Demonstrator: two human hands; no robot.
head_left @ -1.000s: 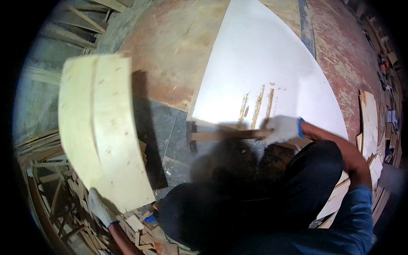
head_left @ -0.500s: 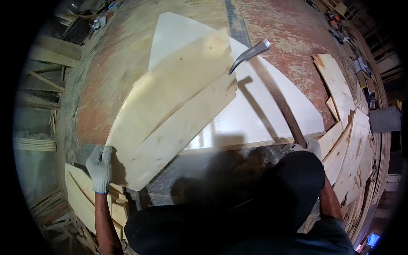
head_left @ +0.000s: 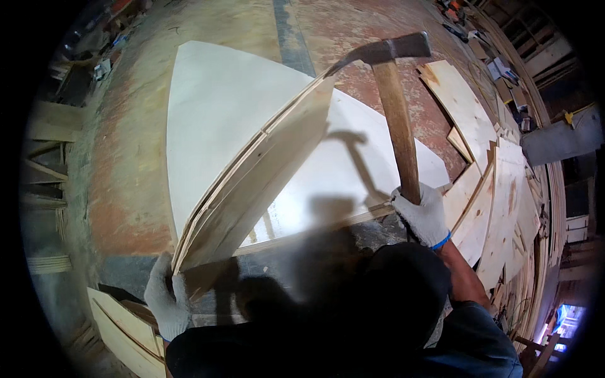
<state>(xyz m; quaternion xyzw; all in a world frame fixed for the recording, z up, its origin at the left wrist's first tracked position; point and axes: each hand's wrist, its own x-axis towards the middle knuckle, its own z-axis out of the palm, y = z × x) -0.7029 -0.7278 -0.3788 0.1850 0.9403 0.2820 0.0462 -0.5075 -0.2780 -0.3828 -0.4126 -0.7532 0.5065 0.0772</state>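
My left hand (head_left: 165, 299), in a white knit glove, grips the near end of a long curved plywood piece (head_left: 258, 179) that stands on edge and slants up to the right across a pale plywood sheet (head_left: 214, 107). My right hand (head_left: 423, 214), also gloved, holds the wooden handle of a hammer (head_left: 396, 107). The hammer's dark metal head is raised at the far end of the curved piece, touching or just above its top corner. Shadows of the hammer and my arm fall on the pale sheet.
A worn reddish-brown work surface (head_left: 126, 189) carries the sheet. Several cut plywood offcuts (head_left: 498, 189) lie stacked at the right. More curved plywood pieces (head_left: 120, 327) rest at the lower left, beside wooden frames (head_left: 44, 157). Tools and clutter sit at the far right corner.
The curved plywood piece was lifted from the left side, laid across the pale sheet, then tipped up on edge. The hammer swung from lying at the sheet's edge to raised above the piece.
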